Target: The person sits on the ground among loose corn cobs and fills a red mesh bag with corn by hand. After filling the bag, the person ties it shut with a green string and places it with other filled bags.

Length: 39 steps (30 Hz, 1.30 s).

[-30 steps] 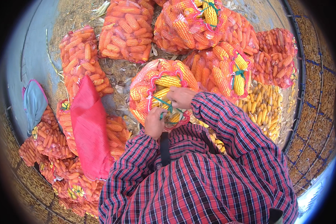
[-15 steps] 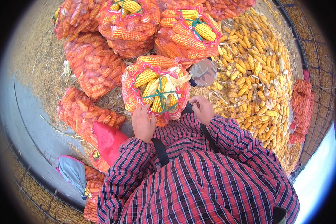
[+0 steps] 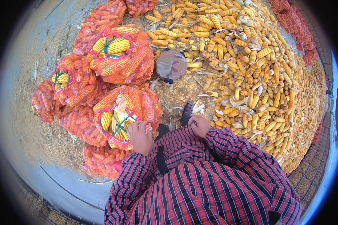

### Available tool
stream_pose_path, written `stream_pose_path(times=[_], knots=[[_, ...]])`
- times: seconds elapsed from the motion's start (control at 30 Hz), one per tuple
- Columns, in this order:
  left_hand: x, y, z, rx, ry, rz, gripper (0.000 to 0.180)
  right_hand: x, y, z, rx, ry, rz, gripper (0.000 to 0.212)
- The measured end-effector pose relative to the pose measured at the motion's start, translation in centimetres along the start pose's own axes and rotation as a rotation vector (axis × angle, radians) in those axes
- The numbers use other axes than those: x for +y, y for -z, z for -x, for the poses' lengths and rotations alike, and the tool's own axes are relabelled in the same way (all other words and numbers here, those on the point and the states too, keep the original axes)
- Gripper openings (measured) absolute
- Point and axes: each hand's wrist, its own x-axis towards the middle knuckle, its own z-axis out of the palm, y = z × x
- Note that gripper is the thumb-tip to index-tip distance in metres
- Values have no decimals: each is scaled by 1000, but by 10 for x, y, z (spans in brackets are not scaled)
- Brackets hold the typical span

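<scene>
A stuffed orange mesh sack of corn (image 3: 142, 103) stands in front of me, with a pink-edged mouth laced by green cord over yellow cobs and a pale husk. My left hand (image 3: 140, 138) rests at its near right edge, fingers spread and bent over the rim, not gripped round anything visible. Against my checked clothing at the thigh lies my right hand (image 3: 200, 126), loosely bent, with nothing visible in it. Ahead of the hands, a round camouflage-patterned pad with dark straps (image 3: 171, 65) sits on the ground.
More filled corn sacks (image 3: 122, 62) crowd the left and far left. A large heap of loose corn cobs (image 3: 248, 90) spreads across the right. Scattered husks and kernels cover the ground (image 3: 176, 93) by my shoe (image 3: 187, 110). Red sacks (image 3: 296, 28) line the far right.
My view has turned right, so the sack has shifted left and more of the loose heap shows. My left hand stays by the sack's rim; my right hand rests lower against my thigh.
</scene>
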Motion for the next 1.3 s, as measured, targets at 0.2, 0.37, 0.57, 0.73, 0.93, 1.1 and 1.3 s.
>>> stream_pose_path(times=[0.2, 0.37, 0.57, 0.73, 0.93, 1.1, 1.3], knots=[[64, -22, -25, -141, -18, -192, 27, 108, 41, 18, -2, -418, -141, 17], [110, -36, -59, -206, -42, -266, 27, 197, 88, 38, -17, -601, 123, 26], [138, -44, -112, -225, -82, -310, 28, 251, 111, 45, 81, -785, 72, 31], [138, -44, -150, -229, -78, -332, 28, 259, 102, 30, 9, -747, -113, 31], [107, -39, -210, -173, -67, -348, 36, 237, 102, -12, -3, -617, -179, 30], [69, -42, -309, -34, -114, -422, 48, 214, 124, -52, 34, -688, -206, 17], [-13, -20, -405, 376, -68, -618, 56, 185, 130, -112, -29, -717, -259, 17]])
